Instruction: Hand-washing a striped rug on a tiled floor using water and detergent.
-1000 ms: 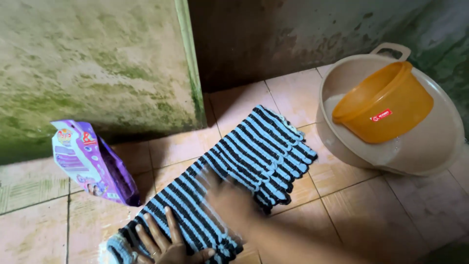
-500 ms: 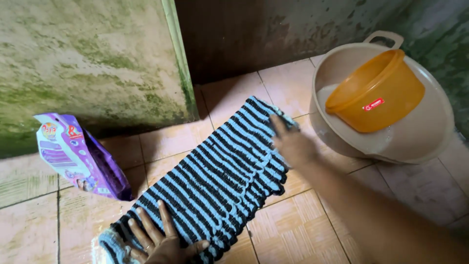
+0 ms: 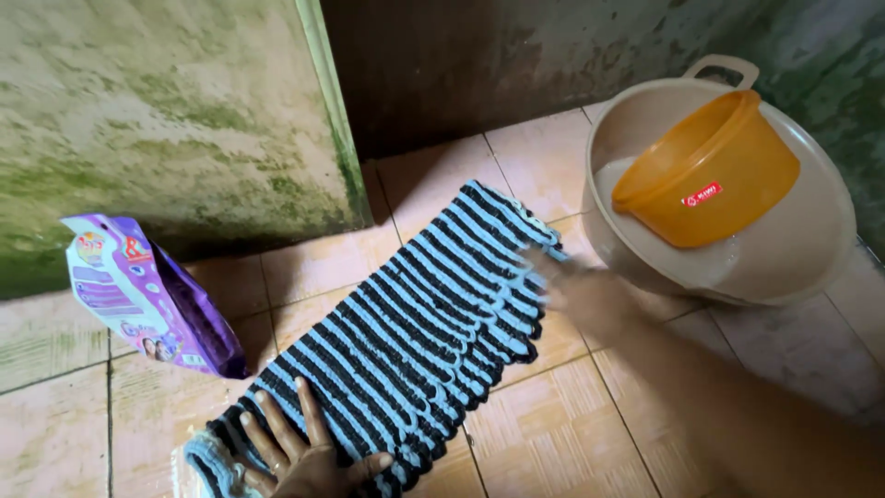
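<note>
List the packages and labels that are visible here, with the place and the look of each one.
Purple and white plastic pouch: stands upright on the tiled floor at the left, against the mossy wall, beside the striped black and blue mat; small colourful pictures on its front.
Small red rectangular label: stuck on the side of the orange plastic tub, which sits tilted in the beige basin at the right.

Your striped mat [image 3: 415,332] fills the middle of the tiled floor [image 3: 562,433]. Bare tile lies open at lower right, beside its near edge. To the right, a beige basin [image 3: 811,258] holding an orange tub [image 3: 710,175] blocks passage. A purple detergent pouch [image 3: 138,295] stands left, and the mossy wall [image 3: 157,120] closes off the far side.
</note>
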